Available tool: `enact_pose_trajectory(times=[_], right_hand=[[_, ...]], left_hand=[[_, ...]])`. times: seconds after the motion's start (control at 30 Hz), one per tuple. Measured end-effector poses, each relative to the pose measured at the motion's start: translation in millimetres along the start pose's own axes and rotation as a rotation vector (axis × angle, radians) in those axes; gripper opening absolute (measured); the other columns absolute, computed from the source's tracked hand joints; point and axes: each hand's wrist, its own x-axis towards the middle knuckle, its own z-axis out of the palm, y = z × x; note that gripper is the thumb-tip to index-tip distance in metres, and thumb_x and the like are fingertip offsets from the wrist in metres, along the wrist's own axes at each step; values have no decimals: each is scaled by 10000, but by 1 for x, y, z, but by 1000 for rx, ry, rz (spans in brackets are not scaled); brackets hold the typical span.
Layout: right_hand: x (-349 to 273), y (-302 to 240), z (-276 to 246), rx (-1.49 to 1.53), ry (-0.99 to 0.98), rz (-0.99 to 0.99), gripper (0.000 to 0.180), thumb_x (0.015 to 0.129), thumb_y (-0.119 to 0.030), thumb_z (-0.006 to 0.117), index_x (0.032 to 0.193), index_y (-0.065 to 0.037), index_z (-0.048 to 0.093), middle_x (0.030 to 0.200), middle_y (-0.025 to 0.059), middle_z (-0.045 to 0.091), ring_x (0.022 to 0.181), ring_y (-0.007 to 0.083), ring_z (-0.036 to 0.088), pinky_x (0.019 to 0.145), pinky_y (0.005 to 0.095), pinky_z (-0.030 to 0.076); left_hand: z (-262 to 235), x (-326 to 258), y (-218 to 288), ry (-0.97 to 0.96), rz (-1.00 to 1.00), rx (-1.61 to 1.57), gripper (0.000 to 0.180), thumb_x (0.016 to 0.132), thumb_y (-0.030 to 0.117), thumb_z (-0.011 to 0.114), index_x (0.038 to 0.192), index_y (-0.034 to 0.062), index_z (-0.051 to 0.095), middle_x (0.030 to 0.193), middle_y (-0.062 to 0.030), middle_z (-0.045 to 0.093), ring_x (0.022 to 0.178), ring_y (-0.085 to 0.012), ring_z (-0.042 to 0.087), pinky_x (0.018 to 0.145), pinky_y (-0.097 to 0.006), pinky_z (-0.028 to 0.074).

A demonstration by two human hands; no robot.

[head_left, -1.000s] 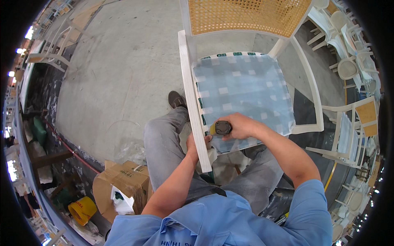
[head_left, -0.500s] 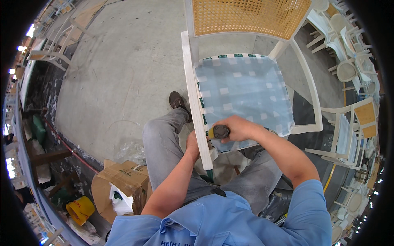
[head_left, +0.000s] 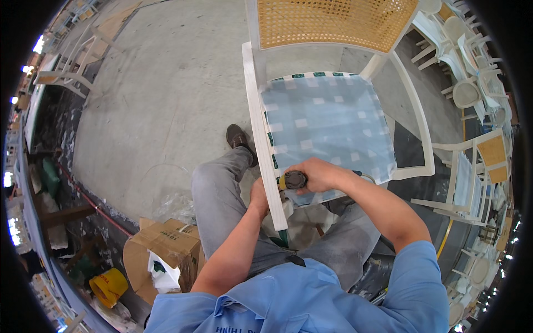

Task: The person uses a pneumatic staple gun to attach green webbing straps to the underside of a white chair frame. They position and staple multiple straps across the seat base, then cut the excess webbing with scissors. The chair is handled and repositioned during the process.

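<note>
In front of me is a white armchair [head_left: 273, 216] with a woven cane back [head_left: 333, 23]. Its seat [head_left: 327, 125] is under a bluish see-through cover with white squares, and green-marked strips show along the rim. My right hand [head_left: 316, 173] is closed around a black and yellow power tool [head_left: 294, 180], whose yellow end points left at the inner side of the left armrest. What its tip touches is hidden. On the outer side of that armrest, my left hand [head_left: 259, 197] is curled against the chair, its fingertips hidden behind the wood.
An open cardboard box [head_left: 166, 247] stands by my left leg, with clear plastic film [head_left: 177, 206] beyond it. A yellow bucket [head_left: 108, 286] lies tilted at the lower left. Another chair [head_left: 469, 177] is at the right, and several more stand farther back. Concrete floor [head_left: 161, 94] stretches ahead.
The power tool has turned and shifted slightly left toward the armrest, showing more of its yellow end. My left hand stays in place against the chair. The whole view has shifted slightly.
</note>
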Motion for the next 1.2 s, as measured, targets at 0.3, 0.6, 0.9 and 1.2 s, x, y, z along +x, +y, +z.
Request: enact_pose_trajectory(times=[0.3, 0.6, 0.9, 1.2], right_hand=[[1, 14, -12, 33, 60, -40, 581, 765, -183, 928, 1314, -174, 736, 1158, 132, 798, 1090, 362, 739, 934, 440, 573], [4, 9, -2, 0, 25, -56, 574, 756, -165, 924, 1301, -142, 746, 1123, 153, 804, 1065, 367, 752, 928, 437, 587], [3, 0, -2, -48, -2, -43, 593, 785, -156, 928, 1337, -131, 714, 1165, 142, 798, 1107, 363, 745, 971, 432, 587], [6, -6, 2, -134, 33, -73, 596, 792, -149, 899, 1354, -168, 702, 1137, 159, 794, 1059, 407, 739, 923, 463, 595]], left_hand=[[-1, -2, 4, 5, -75, -51, 190, 919, 49, 818, 1005, 43, 649, 848, -17, 660, 679, -137, 624, 615, -306, 528], [-7, 3, -5, -39, -85, -96, 189, 935, 60, 794, 1061, 2, 665, 857, -27, 667, 701, -149, 638, 652, -324, 540], [-8, 10, -10, -42, -149, -225, 205, 939, 101, 812, 1061, 0, 681, 857, -20, 676, 706, -145, 631, 656, -306, 515], [-9, 7, -4, -40, -158, -209, 190, 945, 70, 773, 1086, 0, 667, 856, -28, 680, 684, -151, 626, 645, -301, 510]])
